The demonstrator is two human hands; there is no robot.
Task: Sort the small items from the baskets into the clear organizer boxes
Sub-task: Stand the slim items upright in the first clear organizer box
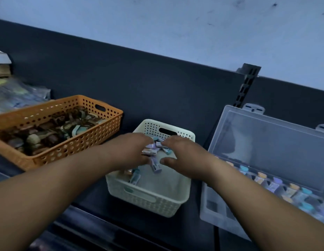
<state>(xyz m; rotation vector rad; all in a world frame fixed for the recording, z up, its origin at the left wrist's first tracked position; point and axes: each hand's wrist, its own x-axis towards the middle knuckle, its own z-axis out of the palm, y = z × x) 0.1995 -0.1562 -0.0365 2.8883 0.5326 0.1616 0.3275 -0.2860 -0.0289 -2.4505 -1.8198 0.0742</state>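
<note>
Both hands are down in the white basket (148,198), with the small tubes (151,150) bunched between them, axes jumbled. Left hand (132,151) is curled round a few tubes. Right hand (183,153) is curled at the pile, grip can't tell. The open clear organizer box (221,212) sits just right of the right hand, which is nearer; the basket wall is in between. Orange basket (67,151) is left of the left hand.
</note>
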